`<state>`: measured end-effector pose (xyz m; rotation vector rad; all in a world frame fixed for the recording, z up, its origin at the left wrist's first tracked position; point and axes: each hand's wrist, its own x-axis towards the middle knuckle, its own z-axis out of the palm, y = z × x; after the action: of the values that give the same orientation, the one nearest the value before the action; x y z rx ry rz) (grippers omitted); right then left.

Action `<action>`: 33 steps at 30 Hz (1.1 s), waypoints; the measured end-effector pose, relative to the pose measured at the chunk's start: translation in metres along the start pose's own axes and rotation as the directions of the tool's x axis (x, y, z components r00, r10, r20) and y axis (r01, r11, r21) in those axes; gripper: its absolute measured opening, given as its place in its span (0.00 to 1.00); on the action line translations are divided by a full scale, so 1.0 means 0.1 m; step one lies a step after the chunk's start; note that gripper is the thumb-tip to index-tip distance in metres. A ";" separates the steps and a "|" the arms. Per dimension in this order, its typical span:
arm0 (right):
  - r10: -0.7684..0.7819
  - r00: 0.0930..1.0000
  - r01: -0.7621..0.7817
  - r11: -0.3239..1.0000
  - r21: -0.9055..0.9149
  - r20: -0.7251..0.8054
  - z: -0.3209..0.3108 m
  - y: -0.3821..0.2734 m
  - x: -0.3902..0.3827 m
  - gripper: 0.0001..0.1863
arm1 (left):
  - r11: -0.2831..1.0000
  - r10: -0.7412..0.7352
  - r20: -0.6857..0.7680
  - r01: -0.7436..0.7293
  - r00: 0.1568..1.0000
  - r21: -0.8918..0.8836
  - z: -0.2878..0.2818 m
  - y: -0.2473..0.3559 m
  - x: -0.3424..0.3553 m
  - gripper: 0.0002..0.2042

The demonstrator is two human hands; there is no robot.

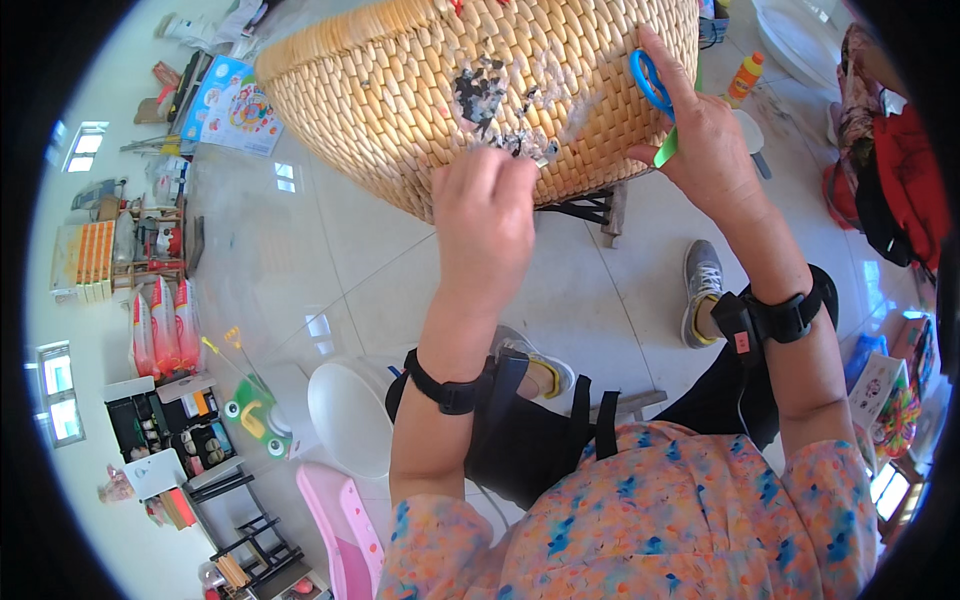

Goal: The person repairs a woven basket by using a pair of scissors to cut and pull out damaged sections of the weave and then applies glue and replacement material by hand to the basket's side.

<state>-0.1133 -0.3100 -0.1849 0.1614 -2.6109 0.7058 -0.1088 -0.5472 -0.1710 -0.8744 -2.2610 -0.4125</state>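
Evidently, the woven straw basket point(390, 120) spans the top of the view, ahead of both hands and directly against their fingers. The left hand point(487, 205) is bunched closed at the lower edge of a ragged black-and-white patch point(480, 95) on the basket's near wall (its fingertips are hidden, so I cannot tell whether they pinch anything). Most of that patch lies just beyond the knuckles. The right hand point(708, 145) is at the basket's right side, thumb and index finger spread apart; the remaining fingers are obscured, so I cannot tell how firmly it grips. Between that thumb and index finger sit a blue loop point(650, 82) and a green piece point(667, 149), both near the weave.
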 end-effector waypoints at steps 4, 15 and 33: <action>0.002 1.000 -0.002 1.000 -0.023 -0.001 0.00 -0.04 -0.01 0.63 | 0.998 0.003 -0.054 -0.006 0.999 -0.055 -0.06 -0.06 -0.01 0.05; -0.005 1.000 0.005 1.000 0.007 -0.006 -0.02 -0.03 -0.01 0.63 | 0.999 0.019 0.087 -0.015 0.996 -0.041 -0.03 0.00 -0.03 0.05; -0.001 1.000 0.001 1.000 0.004 -0.006 -0.03 -0.04 -0.01 0.63 | 0.999 0.006 0.114 -0.012 0.993 0.053 -0.10 -0.06 -0.02 0.05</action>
<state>-0.1105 -0.3121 -0.1808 0.1612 -2.6040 0.7104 -0.1070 -0.5571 -0.1649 -0.9002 -2.3603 -0.3029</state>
